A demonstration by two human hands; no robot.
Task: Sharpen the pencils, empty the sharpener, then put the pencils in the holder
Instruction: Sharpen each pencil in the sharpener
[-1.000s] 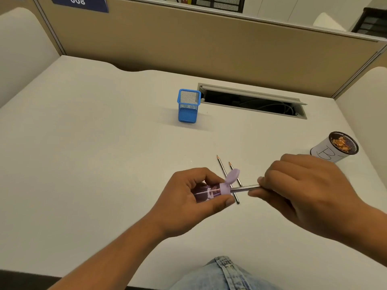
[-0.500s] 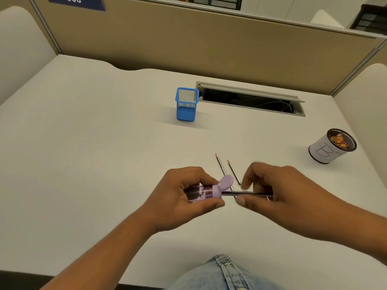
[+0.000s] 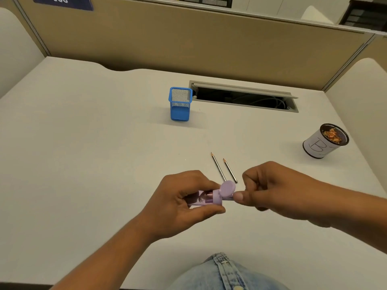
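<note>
My left hand (image 3: 180, 204) grips a purple sharpener (image 3: 62, 199) with its round lid (image 3: 227, 189) flipped up. My right hand (image 3: 274, 187) pinches a pencil pushed into the sharpener's end; almost all of that pencil is hidden by my fingers. Two sharpened pencils (image 3: 217, 166) (image 3: 230, 170) lie side by side on the white desk (image 3: 83, 164) just beyond my hands, tips pointing away. A blue mesh pencil holder (image 3: 180, 104) stands upright farther back, with nothing showing above its rim.
A white-wrapped black cup (image 3: 322, 143) holding pencil shavings leans at the right. An open cable slot (image 3: 243, 96) runs behind the holder. Beige partition walls (image 3: 188, 42) enclose the desk. My denim-clad knee (image 3: 226, 275) shows at the bottom edge.
My right hand has slid left up to the sharpener, so the pencil shaft visible before is now covered or inside. Both hands shifted slightly down and left.
</note>
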